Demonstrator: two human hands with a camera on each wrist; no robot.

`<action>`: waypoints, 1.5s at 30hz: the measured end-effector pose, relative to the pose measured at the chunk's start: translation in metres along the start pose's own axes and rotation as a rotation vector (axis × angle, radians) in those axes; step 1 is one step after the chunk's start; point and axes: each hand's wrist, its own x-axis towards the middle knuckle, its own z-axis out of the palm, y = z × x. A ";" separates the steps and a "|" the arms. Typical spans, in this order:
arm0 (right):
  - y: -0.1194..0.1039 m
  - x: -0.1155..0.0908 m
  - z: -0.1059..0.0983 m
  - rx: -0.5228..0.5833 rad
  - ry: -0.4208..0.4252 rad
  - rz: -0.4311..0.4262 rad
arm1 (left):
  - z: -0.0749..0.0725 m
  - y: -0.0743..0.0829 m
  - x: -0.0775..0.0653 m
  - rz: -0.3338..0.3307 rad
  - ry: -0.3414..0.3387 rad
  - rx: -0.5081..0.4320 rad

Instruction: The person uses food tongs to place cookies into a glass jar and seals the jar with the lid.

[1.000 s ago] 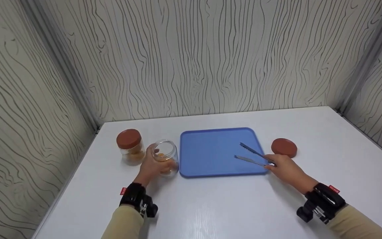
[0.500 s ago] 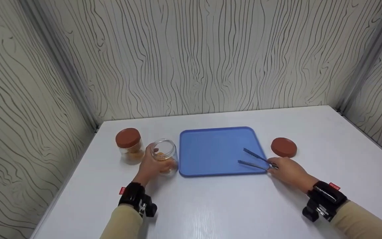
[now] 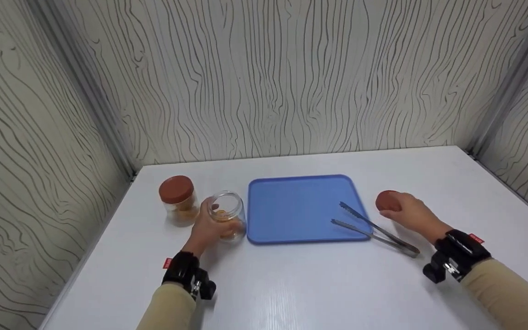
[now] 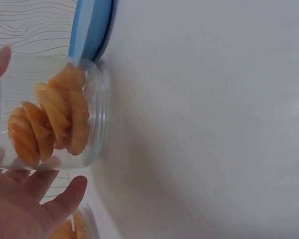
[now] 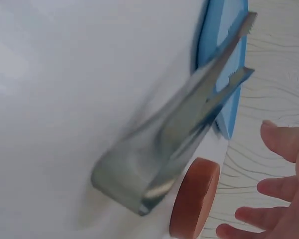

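Observation:
My left hand (image 3: 206,231) grips a clear open-topped jar (image 3: 236,211) from its left side, thumb and fingers around the wall. Inside, several ridged orange-brown rounds that look like cookies (image 4: 55,117) are stacked, best seen in the left wrist view. My right hand (image 3: 413,213) hovers over a reddish-brown round lid (image 3: 386,200), its fingers stretched and spread; the right wrist view shows a gap between fingertips and lid. Metal tongs (image 3: 390,237) lie just left of that hand, toothed ends over the tray's right front corner and bent end on the table.
A blue rectangular tray (image 3: 291,206) lies between the hands, close to the open jar's right side. A second jar (image 3: 179,197), capped with a reddish-brown lid and holding similar rounds, stands left of my left hand. Patterned wall panels (image 3: 264,91) border the white table (image 3: 264,284).
My right hand has drawn the tongs back toward me, let go of them at the tray's corner, and moved right over the lid. The left hand still holds the jar in place.

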 end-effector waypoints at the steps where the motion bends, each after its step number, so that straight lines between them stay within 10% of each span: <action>1: 0.003 0.003 -0.002 -0.005 -0.014 0.017 | 0.000 0.000 0.000 0.002 0.000 0.001; 11: 0.029 0.019 0.002 0.007 -0.190 0.136 | 0.002 -0.005 -0.001 -0.007 0.014 0.005; 23: 0.033 0.024 0.005 -0.053 -0.105 0.096 | 0.005 0.000 -0.001 0.012 0.019 -0.020; 45: -0.057 0.039 0.008 -0.018 -0.006 -0.063 | 0.005 -0.003 0.004 0.000 0.023 -0.020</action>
